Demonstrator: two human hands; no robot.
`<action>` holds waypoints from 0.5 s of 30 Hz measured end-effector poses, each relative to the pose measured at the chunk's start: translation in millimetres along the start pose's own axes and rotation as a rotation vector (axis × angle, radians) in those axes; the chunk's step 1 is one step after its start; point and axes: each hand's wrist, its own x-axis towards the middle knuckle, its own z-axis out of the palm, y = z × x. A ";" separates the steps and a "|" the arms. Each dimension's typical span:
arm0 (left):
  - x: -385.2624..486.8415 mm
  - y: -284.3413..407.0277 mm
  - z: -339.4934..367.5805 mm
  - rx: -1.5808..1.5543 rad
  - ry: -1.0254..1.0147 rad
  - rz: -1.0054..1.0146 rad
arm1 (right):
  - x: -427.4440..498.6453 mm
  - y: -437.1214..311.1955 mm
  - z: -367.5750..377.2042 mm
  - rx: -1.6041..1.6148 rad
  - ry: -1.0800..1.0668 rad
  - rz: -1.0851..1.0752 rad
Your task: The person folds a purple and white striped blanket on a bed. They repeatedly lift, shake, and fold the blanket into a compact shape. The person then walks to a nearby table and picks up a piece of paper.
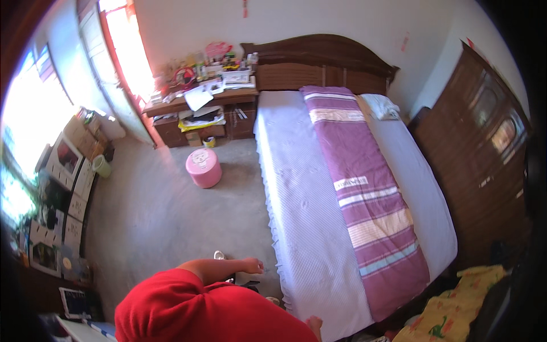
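Observation:
My left hand [253, 265] hangs in front of my red shirt, over the floor beside the bed, its fingers loosely curled; whether they are fully closed is not clear. Low in the picture, my right hand [314, 323] shows only in part at the near edge of the bed, partly behind the shirt. Nothing is seen in either hand. Before me lies a bed with a pale quilted sheet [299, 205]. A folded purple striped quilt [354, 158] runs lengthwise along it, and a light pillow [381, 106] rests near the dark wooden headboard [316, 55].
A pink round stool [204, 168] stands on the grey floor, before a cluttered wooden desk [222, 95]. White cabinets [77, 207] and a pale green bin [101, 166] line the left side. A dark wardrobe [474, 141] is at the right, with yellow patterned cloth [448, 308] below.

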 end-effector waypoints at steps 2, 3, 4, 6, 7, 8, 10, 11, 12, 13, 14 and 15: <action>-25.1 -47.6 -14.6 -0.116 0.044 -0.067 | 42.5 -37.1 -10.1 0.726 0.143 0.305; -30.5 -73.2 -23.1 -0.140 0.048 -0.088 | 47.7 -58.6 -13.6 0.893 0.201 0.273; -38.7 -103.3 -27.9 -0.169 0.046 -0.115 | 49.3 -88.4 -13.2 0.892 0.171 0.287; -66.3 -183.7 -38.2 -0.189 0.128 -0.168 | 52.1 -177.2 -19.9 0.860 0.097 0.269; -84.6 -167.7 -80.6 -0.120 0.105 -0.268 | 49.2 -192.3 -20.0 0.855 0.116 0.285; -105.4 -233.9 -68.5 -0.166 0.131 -0.466 | 49.4 -243.1 -3.3 0.797 0.020 0.221; -147.1 -335.4 -75.5 -0.083 0.146 -0.580 | 42.7 -327.3 33.5 0.679 -0.161 0.135; -165.9 -363.6 -84.0 -0.109 0.223 -0.628 | 40.9 -354.5 45.8 0.598 -0.242 0.105; -182.6 -386.1 -93.6 -0.135 0.298 -0.669 | 41.4 -371.9 59.8 0.533 -0.285 0.031; -199.5 -406.0 -101.4 -0.208 0.372 -0.725 | 46.6 -391.6 76.7 0.469 -0.332 -0.047; -212.4 -422.5 -108.0 -0.281 0.445 -0.780 | 49.6 -405.6 88.4 0.405 -0.378 -0.123; -223.4 -433.9 -110.5 -0.413 0.473 -0.833 | 47.6 -421.5 94.2 0.313 -0.279 -0.213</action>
